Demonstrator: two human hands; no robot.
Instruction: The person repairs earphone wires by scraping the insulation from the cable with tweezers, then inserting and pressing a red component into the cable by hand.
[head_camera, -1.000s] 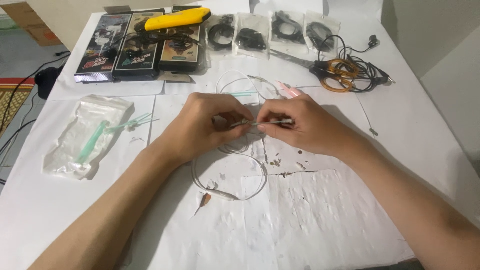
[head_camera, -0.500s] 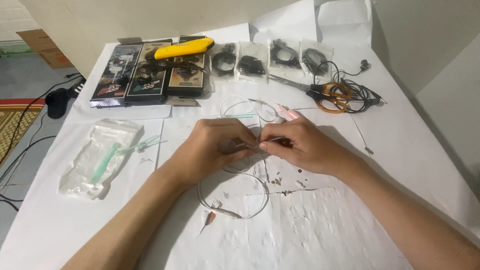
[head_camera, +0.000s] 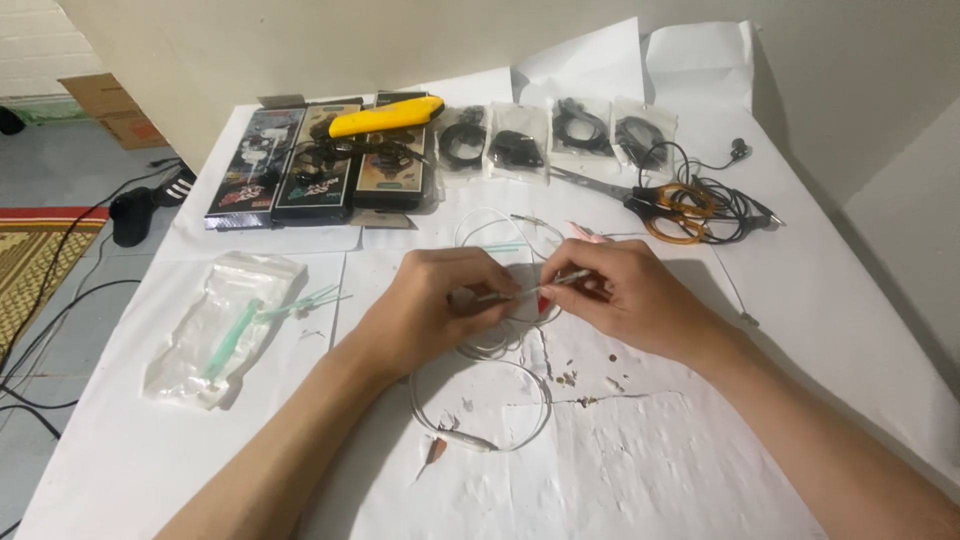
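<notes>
My left hand (head_camera: 440, 305) and my right hand (head_camera: 625, 295) meet over the middle of the white paper-covered table (head_camera: 700, 470). Both pinch a thin white cable (head_camera: 480, 400) that loops down toward me and ends in a small inline piece (head_camera: 465, 440). My right hand also holds a slim grey tool (head_camera: 560, 282) whose tip points at the cable end between my left fingers. Small dark scraps (head_camera: 580, 378) lie on the paper just below my hands.
A clear plastic bag (head_camera: 215, 325) with pale green tubes lies at the left. At the back are three dark boxes (head_camera: 310, 170), a yellow utility knife (head_camera: 385, 115), several bagged black cables (head_camera: 520, 140), orange-handled scissors (head_camera: 670, 210) and black earphone wires (head_camera: 725, 195). Cords lie on the floor (head_camera: 60, 300) at left.
The camera has tilted a little, so everything sits lower in view. My hands stay together on the cable, with only small finger movements.
</notes>
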